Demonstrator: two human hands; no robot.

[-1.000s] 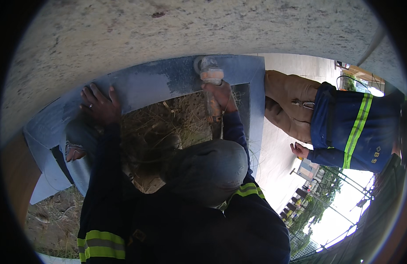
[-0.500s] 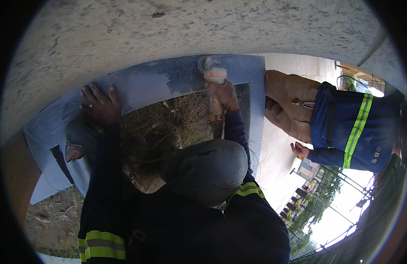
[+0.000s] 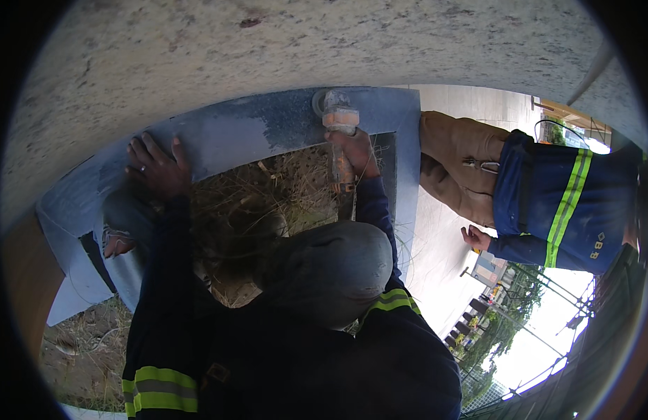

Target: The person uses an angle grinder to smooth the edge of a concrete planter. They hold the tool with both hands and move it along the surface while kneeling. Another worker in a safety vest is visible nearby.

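Observation:
My right hand [image 3: 355, 150] is wrapped round the body of a dusty orange angle grinder [image 3: 341, 119]. The grinder's round disc [image 3: 319, 103] rests at the surface of a blue-grey stone slab [image 3: 226, 140], beside a darker, rough-edged patch [image 3: 289, 122]. Further left along the same slab, my left hand [image 3: 158, 164] lies with fingers spread, a ring on one of them. It holds nothing. The grinder's rear end hangs over the opening inside the slab frame.
A speckled stone wall [image 3: 303, 49] curves over the slab's far side. Dry grass and soil [image 3: 254, 189] fill the opening, near my bent knee [image 3: 331, 269]. At the right a co-worker [image 3: 548, 196] in brown trousers stands on pale paving [image 3: 436, 245].
Almost nothing differs. The grinder and its disc have shifted very slightly left in the picture, as has the whole scene; both hands keep their grip and place.

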